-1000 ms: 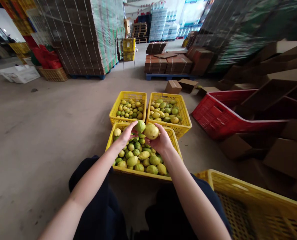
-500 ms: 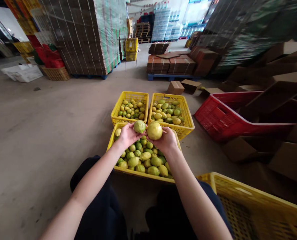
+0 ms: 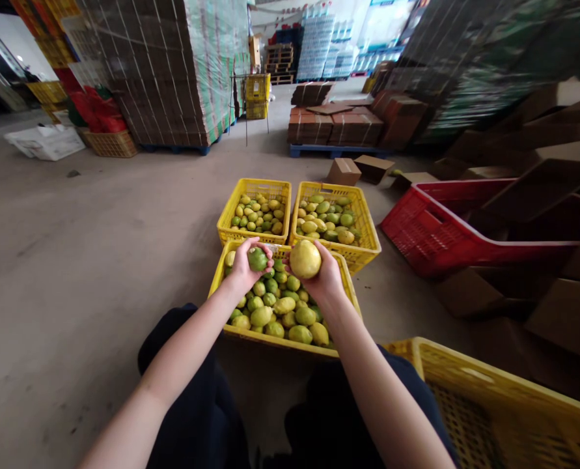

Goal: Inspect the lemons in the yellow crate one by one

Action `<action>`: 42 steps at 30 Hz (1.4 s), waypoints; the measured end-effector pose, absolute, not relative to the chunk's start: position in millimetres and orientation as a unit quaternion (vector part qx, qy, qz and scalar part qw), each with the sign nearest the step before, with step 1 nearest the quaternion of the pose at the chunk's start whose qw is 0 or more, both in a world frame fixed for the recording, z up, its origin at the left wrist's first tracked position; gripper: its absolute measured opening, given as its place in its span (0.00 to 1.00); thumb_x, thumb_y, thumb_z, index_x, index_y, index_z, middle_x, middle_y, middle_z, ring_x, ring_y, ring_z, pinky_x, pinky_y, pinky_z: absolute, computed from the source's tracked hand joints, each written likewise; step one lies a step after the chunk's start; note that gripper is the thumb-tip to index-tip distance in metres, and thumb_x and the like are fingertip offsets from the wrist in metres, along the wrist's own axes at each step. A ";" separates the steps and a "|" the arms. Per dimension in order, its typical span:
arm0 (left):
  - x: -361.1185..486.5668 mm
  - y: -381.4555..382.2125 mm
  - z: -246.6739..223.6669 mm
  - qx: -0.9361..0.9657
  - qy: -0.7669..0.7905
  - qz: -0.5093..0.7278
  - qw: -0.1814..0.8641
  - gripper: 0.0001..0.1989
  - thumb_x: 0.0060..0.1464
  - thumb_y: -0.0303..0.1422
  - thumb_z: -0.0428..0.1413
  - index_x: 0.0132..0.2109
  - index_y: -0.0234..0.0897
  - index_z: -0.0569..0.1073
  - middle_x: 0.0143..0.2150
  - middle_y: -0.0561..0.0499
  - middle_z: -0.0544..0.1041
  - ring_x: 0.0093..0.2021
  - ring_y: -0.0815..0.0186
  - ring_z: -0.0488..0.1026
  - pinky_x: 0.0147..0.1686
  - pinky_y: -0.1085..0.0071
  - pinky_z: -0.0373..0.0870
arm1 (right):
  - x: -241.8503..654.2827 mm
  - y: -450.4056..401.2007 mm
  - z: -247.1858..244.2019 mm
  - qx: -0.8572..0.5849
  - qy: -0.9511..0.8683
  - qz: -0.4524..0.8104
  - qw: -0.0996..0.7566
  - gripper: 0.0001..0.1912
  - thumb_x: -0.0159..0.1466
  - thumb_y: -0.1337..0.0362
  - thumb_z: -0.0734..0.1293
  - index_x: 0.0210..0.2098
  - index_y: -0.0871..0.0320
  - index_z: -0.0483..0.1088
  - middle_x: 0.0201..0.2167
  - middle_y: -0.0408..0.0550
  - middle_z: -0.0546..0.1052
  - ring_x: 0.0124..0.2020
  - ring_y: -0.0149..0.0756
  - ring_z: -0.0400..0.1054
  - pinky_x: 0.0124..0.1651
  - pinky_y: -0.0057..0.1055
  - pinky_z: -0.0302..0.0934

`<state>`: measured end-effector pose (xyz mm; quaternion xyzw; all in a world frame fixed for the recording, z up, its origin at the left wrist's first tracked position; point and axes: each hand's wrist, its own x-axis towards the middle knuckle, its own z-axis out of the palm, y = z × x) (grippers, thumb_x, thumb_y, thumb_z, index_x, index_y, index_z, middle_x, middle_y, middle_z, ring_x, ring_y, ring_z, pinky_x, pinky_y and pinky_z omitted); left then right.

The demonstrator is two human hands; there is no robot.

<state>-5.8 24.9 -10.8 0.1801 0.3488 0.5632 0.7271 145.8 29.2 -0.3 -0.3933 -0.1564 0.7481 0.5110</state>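
Note:
My left hand has its fingers wrapped round a small green fruit. A larger pale yellow fruit rests in my right hand, with fingers curled round its side. Both hands are over the near yellow crate, which holds many green and yellow fruits. Behind it stand two more yellow crates. The back left crate has mostly small fruits, and the back right crate has larger yellow-green ones.
At the right, a red crate holds cardboard. Another yellow crate stands at the lower right. Flattened boxes on a blue pallet and wrapped stacks are farther back.
My hands have moved apart. The fruit in my left hand has turned and shows a darker green side, and the yellow fruit has shifted slightly right.

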 end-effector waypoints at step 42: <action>26.0 -4.7 -21.9 0.375 0.362 0.701 0.487 0.22 0.59 0.39 0.44 0.36 0.35 0.82 0.41 0.46 0.82 0.45 0.60 0.77 0.48 0.66 0.71 | 122.4 -11.8 -26.7 -0.385 -0.540 0.328 0.673 0.14 0.63 0.59 0.60 0.32 0.51 0.78 0.34 0.46 0.80 0.39 0.41 0.73 0.48 0.35 0.64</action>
